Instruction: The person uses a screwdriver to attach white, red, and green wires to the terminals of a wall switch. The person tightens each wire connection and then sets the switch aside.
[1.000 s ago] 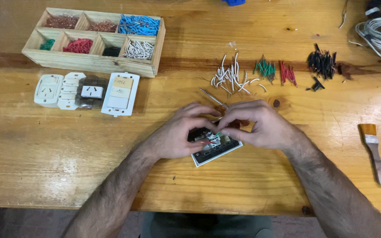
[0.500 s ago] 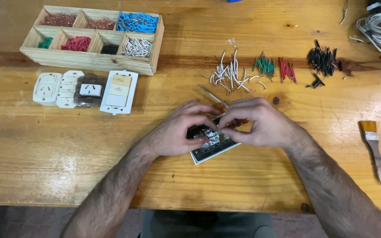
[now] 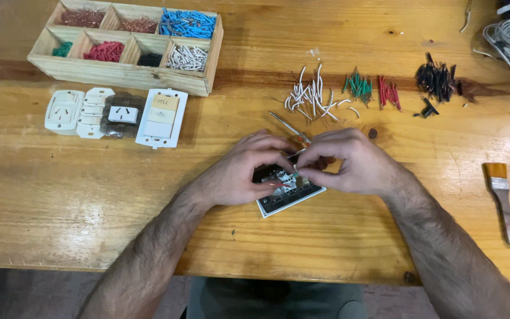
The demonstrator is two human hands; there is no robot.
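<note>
I see my left hand (image 3: pixel 240 171) and right hand (image 3: pixel 349 162) curled together over a wall socket (image 3: pixel 287 190) lying near the middle of the wooden table (image 3: pixel 90 207), fingertips pinching at its back; what they pinch is too small to tell. Far left, a wooden tray (image 3: pixel 126 74) holds blue, white, red, green, black and copper wire pieces in separate compartments. White wire bits (image 3: pixel 314 94) lie just beyond my hands, a brush (image 3: pixel 503 201) to the right
</note>
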